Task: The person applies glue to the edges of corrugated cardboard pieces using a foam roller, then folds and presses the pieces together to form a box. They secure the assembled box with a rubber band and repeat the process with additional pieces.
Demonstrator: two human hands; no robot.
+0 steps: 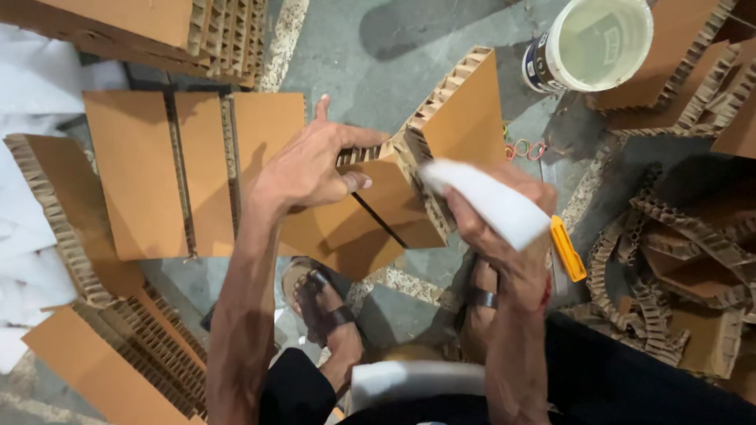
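Mid-frame, the left hand (309, 169) pinches the folded honeycomb cardboard piece (409, 189) while the right hand (504, 236) closes on a white strip (488, 201) (yellow cutter (567, 249) tucked beside), so pressing the strip squarely along that fold looks due next.

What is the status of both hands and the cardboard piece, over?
Left hand gripping folded cardboard piece. Right hand holding white strip against its honeycomb edge. Yellow cutter by right hand, white bucket beyond; nothing blocking.
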